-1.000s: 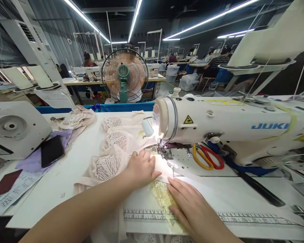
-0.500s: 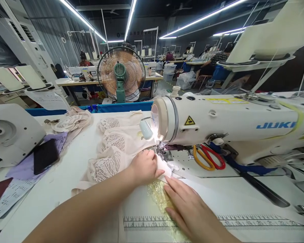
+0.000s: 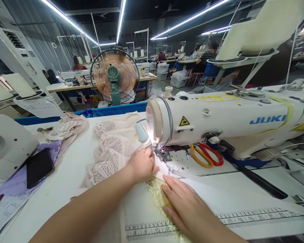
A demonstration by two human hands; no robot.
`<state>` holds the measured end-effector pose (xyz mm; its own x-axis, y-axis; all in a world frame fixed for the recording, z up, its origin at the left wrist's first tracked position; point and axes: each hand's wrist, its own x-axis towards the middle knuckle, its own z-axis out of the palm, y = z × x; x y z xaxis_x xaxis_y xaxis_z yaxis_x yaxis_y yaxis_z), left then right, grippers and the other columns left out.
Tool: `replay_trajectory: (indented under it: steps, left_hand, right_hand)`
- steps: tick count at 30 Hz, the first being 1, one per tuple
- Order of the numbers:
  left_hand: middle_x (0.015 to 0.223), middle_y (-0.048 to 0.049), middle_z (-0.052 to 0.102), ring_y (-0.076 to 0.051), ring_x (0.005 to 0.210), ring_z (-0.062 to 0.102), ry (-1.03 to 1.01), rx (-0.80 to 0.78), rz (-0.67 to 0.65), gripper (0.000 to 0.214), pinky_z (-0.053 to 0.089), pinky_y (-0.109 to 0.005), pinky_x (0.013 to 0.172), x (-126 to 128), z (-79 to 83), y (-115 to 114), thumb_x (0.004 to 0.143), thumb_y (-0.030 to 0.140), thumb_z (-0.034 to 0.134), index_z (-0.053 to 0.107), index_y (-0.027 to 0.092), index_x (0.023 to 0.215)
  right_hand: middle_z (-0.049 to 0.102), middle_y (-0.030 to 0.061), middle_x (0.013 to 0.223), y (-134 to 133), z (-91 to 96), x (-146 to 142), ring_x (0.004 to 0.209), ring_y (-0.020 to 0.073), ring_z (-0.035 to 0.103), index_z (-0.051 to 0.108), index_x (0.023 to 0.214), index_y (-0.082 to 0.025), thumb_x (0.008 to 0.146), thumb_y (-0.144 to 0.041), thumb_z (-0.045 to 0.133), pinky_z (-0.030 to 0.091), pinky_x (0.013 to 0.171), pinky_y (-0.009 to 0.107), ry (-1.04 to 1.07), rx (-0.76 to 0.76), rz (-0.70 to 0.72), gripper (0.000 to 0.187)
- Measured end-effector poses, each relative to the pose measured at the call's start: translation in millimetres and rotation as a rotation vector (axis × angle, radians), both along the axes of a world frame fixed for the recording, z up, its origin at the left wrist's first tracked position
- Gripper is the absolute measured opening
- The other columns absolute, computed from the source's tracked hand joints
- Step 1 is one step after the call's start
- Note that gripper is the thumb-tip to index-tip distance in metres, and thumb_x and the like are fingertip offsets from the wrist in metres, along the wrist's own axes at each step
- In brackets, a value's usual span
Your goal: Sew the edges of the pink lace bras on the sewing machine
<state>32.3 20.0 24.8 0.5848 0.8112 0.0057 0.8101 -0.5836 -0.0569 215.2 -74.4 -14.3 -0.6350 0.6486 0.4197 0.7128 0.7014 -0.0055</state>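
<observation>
My left hand (image 3: 142, 164) lies with curled fingers on a pale beige fabric piece (image 3: 160, 168), right beside the presser foot (image 3: 160, 153) of a white JUKI sewing machine (image 3: 218, 118). Flat on the table just in front of the needle, my right hand (image 3: 184, 204) presses down on yellowish lace (image 3: 157, 189), fingers stretched out. Beige lace bra cups (image 3: 106, 158) trail away to the left of my left hand.
Scissors (image 3: 207, 155) with red and yellow handles lie on the machine bed. A black phone (image 3: 38, 167) rests on purple fabric at the left. More lace pieces (image 3: 63, 126) lie further back. A fan (image 3: 114, 76) stands behind the table. A printed ruler (image 3: 218, 219) runs along the table's front.
Both hands have slid slightly forward toward the needle with the fabric. The view has turned a little to the right.
</observation>
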Motion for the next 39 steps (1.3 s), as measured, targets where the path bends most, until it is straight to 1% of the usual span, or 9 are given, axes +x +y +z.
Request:
replay_trajectory:
  steps: [3,5,8,12,16,20,26,33,39]
  left_hand:
    - [0.090,-0.0102,0.058,-0.026,0.089,0.053,0.024,0.112,-0.073,0.024,0.045,-0.038,0.072,0,-1.8,-5,0.089,0.028,0.046,0.065,0.014,0.083]
    - [0.084,-0.0090,0.057,-0.022,0.080,0.053,0.026,0.142,-0.164,0.027,0.045,-0.035,0.066,-1,-3.6,-17,0.089,0.015,0.040,0.063,0.015,0.074]
    - [0.087,-0.0100,0.060,-0.020,0.072,0.052,0.018,0.118,-0.240,0.022,0.045,-0.032,0.058,-3,-4.7,-38,0.082,0.008,0.041,0.063,0.012,0.086]
    - [0.102,-0.0140,0.061,-0.022,0.075,0.051,0.031,0.094,-0.255,0.030,0.049,-0.035,0.062,-8,-0.2,-53,0.081,0.011,0.045,0.059,0.008,0.107]
    - [0.116,-0.0134,0.060,-0.022,0.080,0.052,-0.002,0.083,-0.286,0.032,0.051,-0.037,0.071,-14,2.6,-48,0.084,0.009,0.042,0.056,0.010,0.113]
    - [0.123,-0.0116,0.059,-0.023,0.089,0.054,-0.101,0.076,-0.339,0.031,0.053,-0.035,0.075,-23,-2.7,-37,0.086,0.008,0.040,0.056,0.011,0.112]
    - [0.127,-0.0106,0.058,-0.022,0.096,0.056,-0.168,0.023,-0.395,0.029,0.054,-0.035,0.079,-33,-5.7,-25,0.091,0.014,0.038,0.056,0.012,0.114]
    - [0.125,-0.0122,0.059,-0.021,0.099,0.057,-0.176,0.001,-0.417,0.030,0.053,-0.034,0.081,-37,-1.7,-14,0.094,0.019,0.035,0.058,0.012,0.113]
    - [0.126,-0.0115,0.058,-0.021,0.105,0.056,-0.137,-0.053,-0.400,0.034,0.050,-0.034,0.085,-38,2.7,-13,0.096,0.022,0.032,0.058,0.016,0.116]
  right_hand:
    - [0.058,0.0199,0.125,4,-1.2,-6,0.115,0.0316,0.055,0.059,0.114,-0.011,0.082,-0.022,0.052,0.053,0.088,0.046,0.057,-0.082,-0.027,0.034]
    - [0.058,0.0192,0.126,6,-2.3,-11,0.117,0.0319,0.053,0.059,0.114,-0.010,0.081,-0.021,0.053,0.050,0.092,0.048,0.103,-0.145,-0.033,0.036]
    - [0.056,0.0192,0.128,7,-5.3,-16,0.120,0.0321,0.051,0.058,0.118,-0.008,0.080,-0.019,0.053,0.046,0.097,0.049,0.169,-0.190,-0.047,0.041]
    - [0.055,0.0185,0.130,7,-9.1,-17,0.121,0.0303,0.050,0.056,0.122,-0.008,0.082,-0.020,0.050,0.045,0.099,0.048,0.221,-0.188,-0.057,0.042]
    - [0.056,0.0168,0.130,6,-7.9,-13,0.123,0.0288,0.049,0.059,0.118,-0.011,0.083,-0.021,0.049,0.045,0.100,0.046,0.234,-0.204,-0.031,0.038]
    - [0.057,0.0169,0.129,4,-4.8,-3,0.120,0.0287,0.052,0.059,0.116,-0.011,0.086,-0.021,0.047,0.048,0.096,0.047,0.195,-0.189,-0.017,0.034]
    - [0.060,0.0158,0.125,2,-3.8,15,0.117,0.0259,0.055,0.061,0.109,-0.014,0.090,-0.025,0.044,0.052,0.091,0.042,0.229,-0.108,-0.045,0.027]
    - [0.059,0.0143,0.127,3,-7.1,18,0.117,0.0256,0.055,0.062,0.108,-0.016,0.090,-0.025,0.046,0.051,0.093,0.042,0.264,-0.150,-0.050,0.026]
    - [0.060,0.0143,0.126,2,-10.2,18,0.117,0.0258,0.055,0.063,0.104,-0.017,0.090,-0.026,0.046,0.051,0.092,0.042,0.282,-0.173,-0.053,0.024]
